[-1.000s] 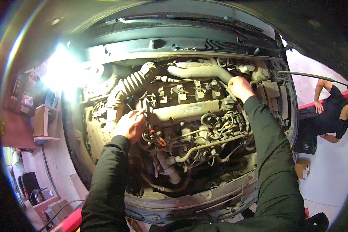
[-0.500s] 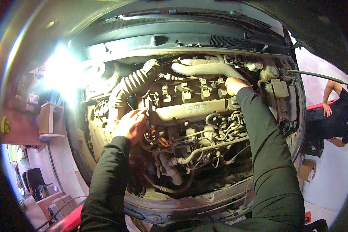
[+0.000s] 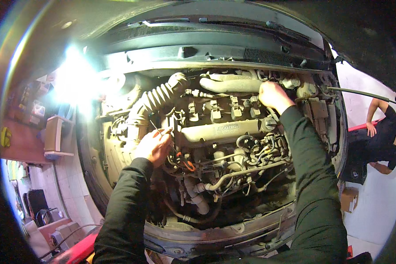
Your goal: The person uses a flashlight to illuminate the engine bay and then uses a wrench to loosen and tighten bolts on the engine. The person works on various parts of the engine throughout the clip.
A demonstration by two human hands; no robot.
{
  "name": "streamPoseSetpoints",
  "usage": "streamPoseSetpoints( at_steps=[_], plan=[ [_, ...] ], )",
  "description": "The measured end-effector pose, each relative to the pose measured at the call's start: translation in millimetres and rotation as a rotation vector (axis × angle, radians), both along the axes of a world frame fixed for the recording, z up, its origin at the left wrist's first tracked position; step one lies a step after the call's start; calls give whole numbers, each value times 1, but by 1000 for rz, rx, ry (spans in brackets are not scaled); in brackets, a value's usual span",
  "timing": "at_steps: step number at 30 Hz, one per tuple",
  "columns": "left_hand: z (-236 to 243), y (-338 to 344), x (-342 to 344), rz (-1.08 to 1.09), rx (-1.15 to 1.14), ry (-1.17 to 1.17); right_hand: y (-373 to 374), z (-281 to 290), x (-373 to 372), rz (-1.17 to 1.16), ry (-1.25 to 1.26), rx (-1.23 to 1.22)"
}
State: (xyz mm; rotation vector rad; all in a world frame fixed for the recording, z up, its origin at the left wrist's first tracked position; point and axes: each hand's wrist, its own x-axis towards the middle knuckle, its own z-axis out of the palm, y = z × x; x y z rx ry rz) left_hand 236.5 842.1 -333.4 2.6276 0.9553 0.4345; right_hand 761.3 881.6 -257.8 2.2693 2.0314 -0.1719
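My left hand (image 3: pixel 154 146) is closed at the left end of the engine's valve cover (image 3: pixel 211 133). A thin dark rod (image 3: pixel 154 126) sticks up from its fingers; its kind is unclear. Just right of this hand, an orange loop (image 3: pixel 189 166) shows among hoses and wiring. My right hand (image 3: pixel 275 96), fingers curled, is against the right end of a thick pale pipe (image 3: pixel 233 85) behind the engine. What those fingers grip, if anything, is hidden. Several ignition coils (image 3: pixel 236 110) stand in a row between my hands, the rightmost one close to my right hand.
A ribbed air intake hose (image 3: pixel 156 97) curves behind my left hand. Wiring and metal pipes (image 3: pixel 233 176) cross the engine's front. A hood prop rod (image 3: pixel 361 93) slants in at the right. A bright lamp (image 3: pixel 75 83) glares at left. Another person (image 3: pixel 378 136) stands at the far right.
My right hand has moved away from me, from beside the rightmost ignition coil up onto the pale pipe. My left hand stays in about the same spot. The whole view has shifted slightly.
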Motion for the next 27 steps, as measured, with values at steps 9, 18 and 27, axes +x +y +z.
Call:
streamPoseSetpoints(
  at_steps=[9,18,27],
  plan=[
    [4,-1,1,-10,8,7,84,45,-73,-40,681,566],
    [7,-4,1,19,-40,-35,64,35,-120,-29,426,674],
    [32,-14,72,-80,-45,-208,-179,-27,-271,-22,1045,29]
  ],
)
